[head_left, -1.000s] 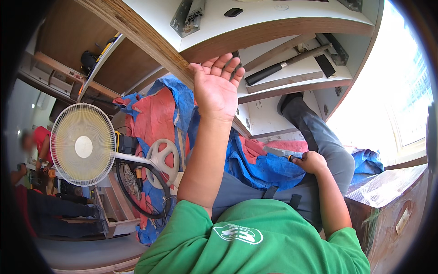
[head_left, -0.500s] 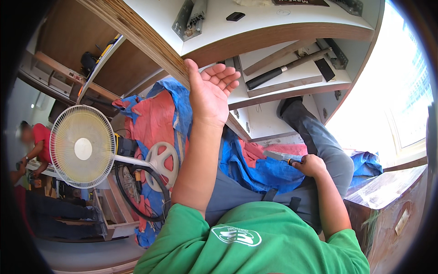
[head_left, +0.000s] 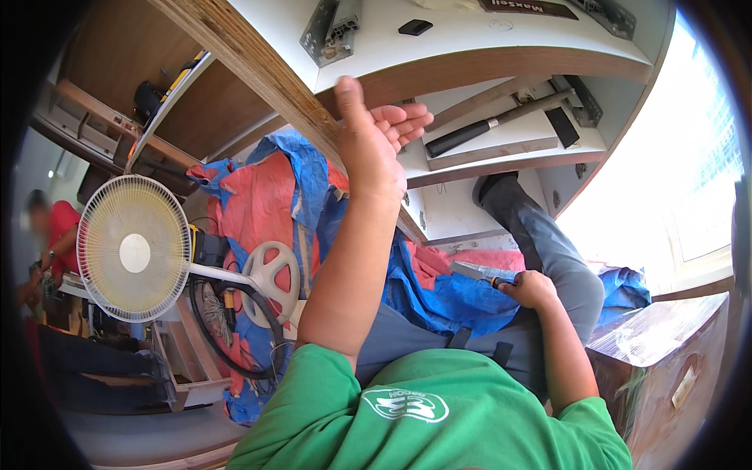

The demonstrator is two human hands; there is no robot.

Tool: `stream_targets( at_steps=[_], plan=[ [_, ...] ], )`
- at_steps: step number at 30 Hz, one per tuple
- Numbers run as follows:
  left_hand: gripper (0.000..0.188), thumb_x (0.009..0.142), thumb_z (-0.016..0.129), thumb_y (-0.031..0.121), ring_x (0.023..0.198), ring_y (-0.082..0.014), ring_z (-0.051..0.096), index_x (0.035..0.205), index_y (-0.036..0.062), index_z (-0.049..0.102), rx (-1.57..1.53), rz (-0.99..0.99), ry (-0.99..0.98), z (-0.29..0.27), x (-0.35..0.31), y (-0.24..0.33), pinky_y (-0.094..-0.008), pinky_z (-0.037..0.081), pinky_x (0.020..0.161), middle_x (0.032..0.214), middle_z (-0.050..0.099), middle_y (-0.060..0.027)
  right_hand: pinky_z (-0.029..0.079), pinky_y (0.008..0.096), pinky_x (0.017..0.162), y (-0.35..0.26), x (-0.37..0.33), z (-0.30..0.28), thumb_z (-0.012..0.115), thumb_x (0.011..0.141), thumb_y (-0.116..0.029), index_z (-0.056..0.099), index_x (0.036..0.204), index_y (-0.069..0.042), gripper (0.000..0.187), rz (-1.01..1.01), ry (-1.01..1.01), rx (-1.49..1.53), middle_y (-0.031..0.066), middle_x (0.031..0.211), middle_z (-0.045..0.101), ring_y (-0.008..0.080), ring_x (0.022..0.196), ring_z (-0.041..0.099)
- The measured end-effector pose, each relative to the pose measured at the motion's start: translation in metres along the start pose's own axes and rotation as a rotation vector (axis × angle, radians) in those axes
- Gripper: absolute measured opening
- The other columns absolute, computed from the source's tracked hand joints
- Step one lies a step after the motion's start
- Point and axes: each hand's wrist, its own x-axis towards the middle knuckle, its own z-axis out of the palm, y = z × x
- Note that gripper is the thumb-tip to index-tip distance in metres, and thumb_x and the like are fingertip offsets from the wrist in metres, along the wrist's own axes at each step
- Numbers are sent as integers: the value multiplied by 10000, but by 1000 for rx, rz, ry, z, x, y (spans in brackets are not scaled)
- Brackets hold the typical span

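My left hand [head_left: 374, 153] is raised at the wooden front edge of the cabinet. Its palm is turned up, the thumb stands apart, and it holds nothing. My right hand [head_left: 533, 290] is closed round the dark and orange handle of a flat-bladed hand tool [head_left: 468, 270], beside my bent knee. The grey blade points left over a blue and red tarp [head_left: 439, 301]; its exact kind I cannot tell. On the shelf board [head_left: 540, 164] beyond my left hand lies a long bar tool with a black handle [head_left: 458, 138], which looks like a file.
A white round fan [head_left: 135, 252] lies sideways at the left, near a black cable [head_left: 223, 352]. Farther left stands a person in red [head_left: 64, 227]. At the right is a plastic-wrapped box [head_left: 666, 345] below a bright window. Metal slides [head_left: 333, 35] sit in the upper cabinet.
My left hand has shifted a little right and its palm has turned more sideways. My right hand keeps its grip on the tool. The whole view has shifted slightly.
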Motion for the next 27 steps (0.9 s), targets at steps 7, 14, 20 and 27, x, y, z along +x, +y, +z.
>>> stream_targets(
  at_steps=[7,14,20,27],
  plan=[
    [177,971,648,147,925,-297,713,970,-25,690,709,956,-309,-4,-31,-7,-393,554,851,993,743,-156,549,422,904,-1,1,1,677,846,-668,778,1015,-64,635,8,-1,-17,145,1021,764,318,1029,721],
    [598,884,696,210,1357,-420,453,1396,-51,533,1247,1219,-11,-43,-22,20,-508,297,1167,1475,523,-225,549,431,902,-4,-2,-1,670,857,-655,778,1019,-58,628,11,-7,-23,156,1029,761,326,1036,718],
    [693,827,741,314,1219,-330,455,1431,30,556,1417,1199,22,-61,-18,36,-446,331,1090,1504,529,-93,548,435,901,-6,-2,-1,663,861,-663,778,1017,-55,639,10,-19,-58,159,1036,760,333,1040,715],
    [685,817,749,330,1190,-311,477,1422,54,583,1344,1204,-55,-27,-24,23,-443,323,1093,1489,554,-79,552,428,886,-5,0,2,663,852,-685,783,1007,-63,652,-2,5,-58,154,1010,762,326,1021,720]
  ],
)
